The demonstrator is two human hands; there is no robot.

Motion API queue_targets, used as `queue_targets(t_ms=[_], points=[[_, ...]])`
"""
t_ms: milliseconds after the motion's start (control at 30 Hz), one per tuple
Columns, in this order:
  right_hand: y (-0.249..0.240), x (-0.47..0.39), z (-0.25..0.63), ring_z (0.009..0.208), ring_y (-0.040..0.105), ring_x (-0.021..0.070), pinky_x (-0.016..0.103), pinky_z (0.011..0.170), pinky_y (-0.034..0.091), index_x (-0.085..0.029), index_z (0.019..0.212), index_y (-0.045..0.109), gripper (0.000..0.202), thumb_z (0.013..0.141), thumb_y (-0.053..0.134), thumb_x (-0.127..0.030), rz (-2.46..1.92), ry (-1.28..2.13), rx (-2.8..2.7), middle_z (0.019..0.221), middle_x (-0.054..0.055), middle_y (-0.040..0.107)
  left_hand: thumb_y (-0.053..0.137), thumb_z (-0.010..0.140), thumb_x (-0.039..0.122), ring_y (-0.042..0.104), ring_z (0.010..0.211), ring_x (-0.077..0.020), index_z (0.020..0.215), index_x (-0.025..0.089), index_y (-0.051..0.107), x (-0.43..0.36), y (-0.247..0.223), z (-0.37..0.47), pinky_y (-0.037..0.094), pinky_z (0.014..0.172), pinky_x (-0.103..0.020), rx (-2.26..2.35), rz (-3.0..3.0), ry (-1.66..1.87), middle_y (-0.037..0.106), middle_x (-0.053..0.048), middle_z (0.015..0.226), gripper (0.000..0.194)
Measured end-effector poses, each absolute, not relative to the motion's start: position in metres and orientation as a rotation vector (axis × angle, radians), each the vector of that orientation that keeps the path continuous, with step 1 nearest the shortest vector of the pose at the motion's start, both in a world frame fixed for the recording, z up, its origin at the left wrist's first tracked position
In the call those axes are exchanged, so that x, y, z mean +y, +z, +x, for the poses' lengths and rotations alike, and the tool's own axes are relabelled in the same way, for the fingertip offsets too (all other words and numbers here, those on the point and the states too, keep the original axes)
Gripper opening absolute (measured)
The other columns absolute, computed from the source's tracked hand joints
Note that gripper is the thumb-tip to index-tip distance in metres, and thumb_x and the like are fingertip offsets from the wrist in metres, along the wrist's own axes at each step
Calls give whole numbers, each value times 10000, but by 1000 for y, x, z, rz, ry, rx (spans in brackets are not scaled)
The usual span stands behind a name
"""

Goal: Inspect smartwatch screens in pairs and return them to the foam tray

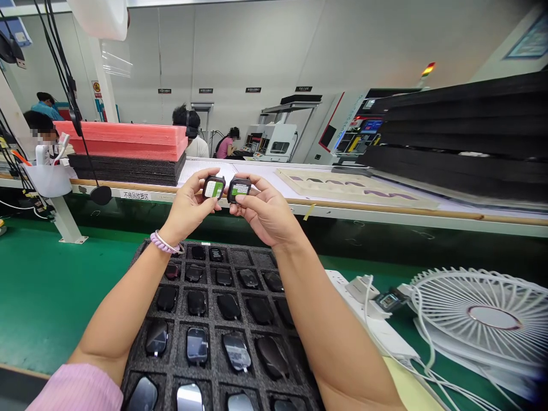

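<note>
Side by side above the far edge of a black foam tray (205, 311), two small square watch-like devices are held up, screens lit green and white. My left hand (192, 202) pinches the left device (213, 187) between thumb and fingers. The right device (238, 189) is gripped by my right hand (265, 211), its thumb at the lower edge of the screen. Dark, glossy devices (228, 306) sit in many of the tray's compartments; a few at the far side hold none. My forearms hide parts of the tray.
A shelf (205, 197) runs behind my hands, bearing red foam (128, 140) at left and stacked black trays (462, 137) at right. A white fan (488, 314) and power strip (372, 314) lie at right on the green table (55, 285). Several people sit in the background.
</note>
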State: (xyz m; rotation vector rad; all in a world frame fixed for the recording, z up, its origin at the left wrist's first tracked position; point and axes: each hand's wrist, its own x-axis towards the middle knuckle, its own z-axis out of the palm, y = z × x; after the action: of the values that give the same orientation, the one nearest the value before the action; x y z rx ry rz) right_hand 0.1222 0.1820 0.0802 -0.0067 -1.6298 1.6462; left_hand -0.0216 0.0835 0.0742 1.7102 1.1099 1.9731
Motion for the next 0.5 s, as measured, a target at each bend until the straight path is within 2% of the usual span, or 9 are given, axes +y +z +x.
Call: queue_targets(t_ms=[167,300,433,500], points=[[80,183,122,639,612,131,264,610,501,-228,1124,566,534,648,808,-240,-2,1641,-1630,876,-20,657,668,735,154,655,793,-119,1279,214,525,85,73,-22,560,684,-201,1102,1716,1963,626,-40,1036,566],[80,183,121,623,605,128,263,595,497,-234,1113,569,506,670,811,-271,-12,1643,-1625,861,-26,653,679,740,152,655,730,-102,1257,211,543,84,74,-21,557,666,-193,1101,1706,1978,639,-33,1022,537],[80,183,121,638,601,134,263,588,496,-237,1113,568,506,670,809,-275,-7,1634,-1633,897,-12,680,719,813,266,602,586,-71,1177,193,586,82,75,-22,528,582,-183,1167,1700,1999,657,-28,944,394],[80,183,121,642,598,137,267,594,501,-237,1112,566,509,662,802,-267,-1,1633,-1638,905,-9,688,750,816,320,581,561,-67,1150,193,598,82,75,-22,515,559,-179,1181,1706,2008,658,-22,908,388]])
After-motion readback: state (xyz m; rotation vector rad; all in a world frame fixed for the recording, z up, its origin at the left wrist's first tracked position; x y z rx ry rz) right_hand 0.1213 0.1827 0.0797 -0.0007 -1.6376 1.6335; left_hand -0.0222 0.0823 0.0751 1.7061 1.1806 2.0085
